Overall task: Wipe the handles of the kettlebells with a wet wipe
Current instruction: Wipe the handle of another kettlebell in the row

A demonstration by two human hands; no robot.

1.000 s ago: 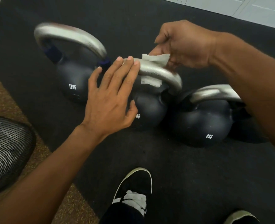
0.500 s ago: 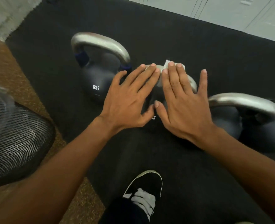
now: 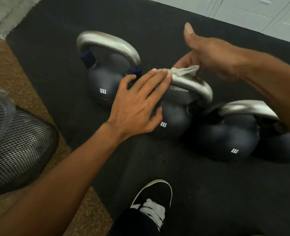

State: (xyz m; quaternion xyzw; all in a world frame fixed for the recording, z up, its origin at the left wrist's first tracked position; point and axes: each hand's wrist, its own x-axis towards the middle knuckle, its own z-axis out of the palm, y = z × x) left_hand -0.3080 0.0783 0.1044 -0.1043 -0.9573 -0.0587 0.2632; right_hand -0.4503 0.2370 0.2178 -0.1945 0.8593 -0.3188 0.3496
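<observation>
Scene: A person's two bare hands meet over the middle kettlebell [image 3: 174, 116], marked 8KG, in a row of dark kettlebells on a black mat [image 3: 192, 184].
Left hand: The left hand [image 3: 137, 106] lies open, fingers straight and close together, their tips resting on the left end of the steel handle [image 3: 192, 84]; the thumb sits low against the bell's body.
Right hand: The right hand [image 3: 214, 58] reaches in from the right and pinches the wipe [image 3: 185, 70] in its curled fingers, thumb stuck upward.
Wipe: White and crumpled, it lies on top of the handle, just beside the left fingertips; a pale strip shows under the handle's arch.
Neighbours: A 12KG kettlebell [image 3: 105, 86] with blue bands at the base of its handle stands upright to the left, near the middle one. Another 8KG kettlebell [image 3: 226, 138] sits close on the right, and a fourth bell [image 3: 280, 147] shows at the frame's edge, partly hidden by the right forearm.
Foreground: A black shoe [image 3: 156, 201] with white laces rests on the mat.
Left edge: A black mesh object [image 3: 16, 142], its kind unclear, sits on the brown speckled floor [image 3: 30, 92].
</observation>
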